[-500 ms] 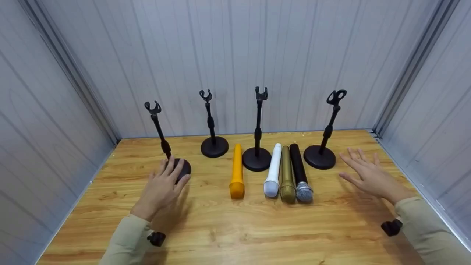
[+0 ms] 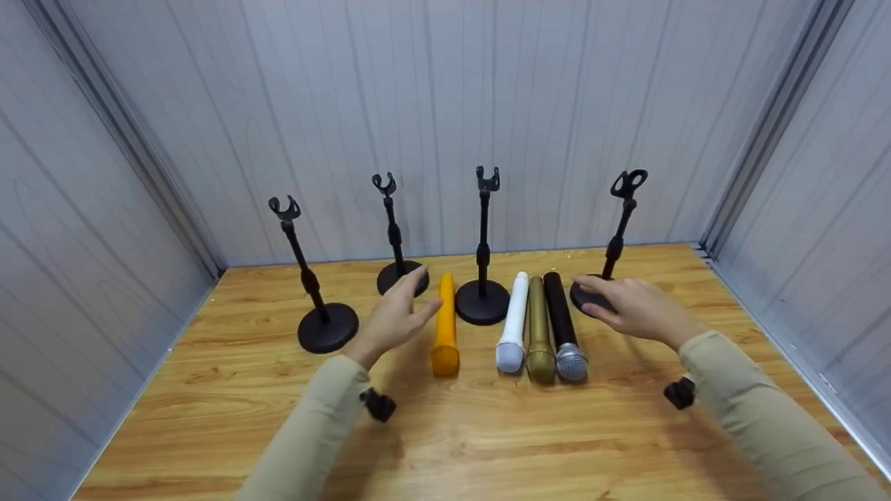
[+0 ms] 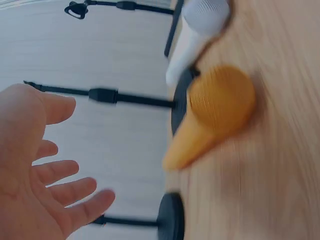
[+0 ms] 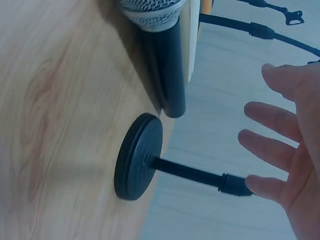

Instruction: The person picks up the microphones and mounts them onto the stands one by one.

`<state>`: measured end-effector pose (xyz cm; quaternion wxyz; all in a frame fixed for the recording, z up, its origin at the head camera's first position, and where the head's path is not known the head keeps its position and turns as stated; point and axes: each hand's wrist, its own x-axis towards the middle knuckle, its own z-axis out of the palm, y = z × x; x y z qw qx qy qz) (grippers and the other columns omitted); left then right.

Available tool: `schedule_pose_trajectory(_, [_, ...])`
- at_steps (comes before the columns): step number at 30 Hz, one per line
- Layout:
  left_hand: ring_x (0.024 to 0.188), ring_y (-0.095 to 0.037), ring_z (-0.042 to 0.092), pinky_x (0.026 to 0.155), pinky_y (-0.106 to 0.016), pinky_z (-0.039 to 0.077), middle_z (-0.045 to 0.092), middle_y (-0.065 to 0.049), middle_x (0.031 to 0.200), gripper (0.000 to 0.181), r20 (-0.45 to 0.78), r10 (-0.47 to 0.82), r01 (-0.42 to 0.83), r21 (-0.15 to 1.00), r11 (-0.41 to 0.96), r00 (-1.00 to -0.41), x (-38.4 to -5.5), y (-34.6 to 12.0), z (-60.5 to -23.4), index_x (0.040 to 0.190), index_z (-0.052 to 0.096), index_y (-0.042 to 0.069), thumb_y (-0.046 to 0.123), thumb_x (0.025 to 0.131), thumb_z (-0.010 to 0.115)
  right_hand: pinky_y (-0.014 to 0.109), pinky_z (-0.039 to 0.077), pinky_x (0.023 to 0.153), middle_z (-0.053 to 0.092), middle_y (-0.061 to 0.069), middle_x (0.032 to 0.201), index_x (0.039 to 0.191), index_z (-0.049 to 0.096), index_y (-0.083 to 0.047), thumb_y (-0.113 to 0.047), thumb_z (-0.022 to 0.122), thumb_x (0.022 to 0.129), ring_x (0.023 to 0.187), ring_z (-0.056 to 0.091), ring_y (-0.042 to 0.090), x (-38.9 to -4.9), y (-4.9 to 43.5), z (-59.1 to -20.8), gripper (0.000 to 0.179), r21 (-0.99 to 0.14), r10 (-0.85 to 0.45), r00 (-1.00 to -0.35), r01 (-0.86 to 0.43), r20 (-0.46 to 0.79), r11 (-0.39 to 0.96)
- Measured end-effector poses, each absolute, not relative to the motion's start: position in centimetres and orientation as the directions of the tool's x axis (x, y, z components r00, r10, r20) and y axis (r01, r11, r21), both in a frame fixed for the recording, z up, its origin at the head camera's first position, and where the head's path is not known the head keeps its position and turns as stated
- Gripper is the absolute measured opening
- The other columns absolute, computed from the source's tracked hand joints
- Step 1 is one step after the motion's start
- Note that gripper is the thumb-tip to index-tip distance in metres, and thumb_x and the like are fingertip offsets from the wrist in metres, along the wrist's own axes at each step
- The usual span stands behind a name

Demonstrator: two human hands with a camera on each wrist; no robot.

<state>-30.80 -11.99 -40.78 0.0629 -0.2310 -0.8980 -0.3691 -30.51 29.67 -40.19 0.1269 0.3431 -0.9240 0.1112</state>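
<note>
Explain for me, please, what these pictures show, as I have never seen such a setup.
There is no machine here, only a person's bare left hand and right hand. The wide view is taken from the head; the two close, sideways-turned views come from the wrists. On the wooden table stand four black microphone stands, none carrying a microphone. Also lying there are an orange microphone by itself and, side by side, a white microphone, a gold microphone and a black microphone with a silver head. Neither hand holds anything: the left is near the orange microphone, the right near the rightmost stand.
</note>
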Motion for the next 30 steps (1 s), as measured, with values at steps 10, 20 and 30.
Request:
schedule_pose_trajectory(10, [0.140, -0.043, 0.040, 0.111, -0.048, 0.039, 0.034, -0.029, 0.156, 0.073, 0.036, 0.291, 0.167, 0.882, 0.441, -0.956, -34.2, -5.7, -42.9, 0.159, 0.022, 0.000, 0.027, 0.103, 0.061, 0.046, 0.056, 0.085, 0.066, 0.011, 0.117, 0.131, 0.066, -0.006, -0.010, 0.078, 0.090, 0.103, 0.064, 0.029, -33.1, 25.0, -41.7, 0.043, -0.027, -0.773, -0.606, -0.790, 0.185, 0.613])
schedule_pose_trajectory(20, [0.140, -0.033, 0.043, 0.114, -0.046, 0.036, 0.041, -0.022, 0.154, 0.071, 0.046, 0.172, 0.126, 0.861, 0.492, -0.984, -36.2, -1.4, -46.0, 0.156, 0.030, 0.000, 0.023, 0.099, 0.066, 0.049, 0.053, 0.090, 0.063, 0.014, 0.120, 0.126, 0.068, -0.002, 0.009, 0.070, 0.085, 0.107, 0.062, 0.032, -35.4, 23.2, -43.5, 0.042, -0.189, -0.752, -0.659, -0.739, 0.003, 0.647])
schedule_pose_trajectory(30, [0.127, -0.033, 0.057, 0.107, -0.045, 0.044, 0.058, -0.017, 0.140, 0.057, 0.054, 0.073, 0.088, 0.795, 0.601, -0.996, -37.3, -0.1, -45.6, 0.153, 0.042, 0.010, 0.014, 0.099, 0.061, 0.053, 0.048, 0.091, 0.063, 0.014, 0.121, 0.114, 0.075, -0.008, 0.014, 0.071, 0.072, 0.104, 0.059, 0.034, -36.6, 22.8, -44.1, 0.047, -0.217, -0.777, -0.629, -0.761, 0.015, 0.611])
